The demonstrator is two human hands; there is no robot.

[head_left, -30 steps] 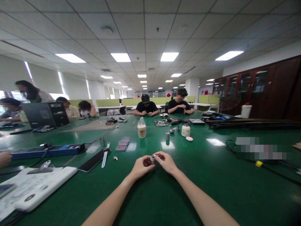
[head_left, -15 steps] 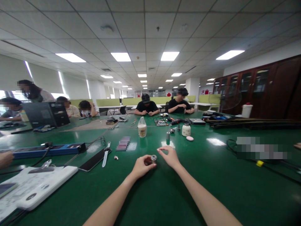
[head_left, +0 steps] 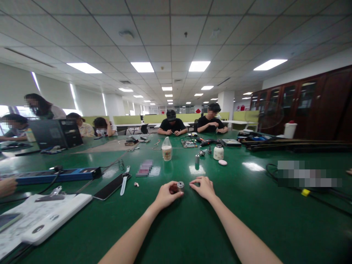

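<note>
My left hand (head_left: pixel 166 194) is closed around a small dark red cylinder with a silver metal end (head_left: pixel 180 185), held just above the green table (head_left: pixel 192 227). My right hand (head_left: pixel 202 186) rests on the table just right of that piece, fingers loosely curled and apart from it, with nothing visible in them. Farther off stand a small grey metal cylinder (head_left: pixel 197 158), a white jar (head_left: pixel 218 152) with a white lid (head_left: pixel 222 162) lying beside it, and a clear plastic bottle (head_left: pixel 166 149).
To the left lie a dark phone (head_left: pixel 110 187), a wristwatch (head_left: pixel 124 181), a blue power strip (head_left: pixel 55 175) and a white device (head_left: pixel 41 220). Cables (head_left: pixel 316 194) run at right. Several people sit across and at left; another person's hand (head_left: pixel 7 185) shows at the left edge.
My right hand let go of the metal-ended piece, lifted off to the right, then came down flat on the table beside it. My left hand keeps holding the piece.
</note>
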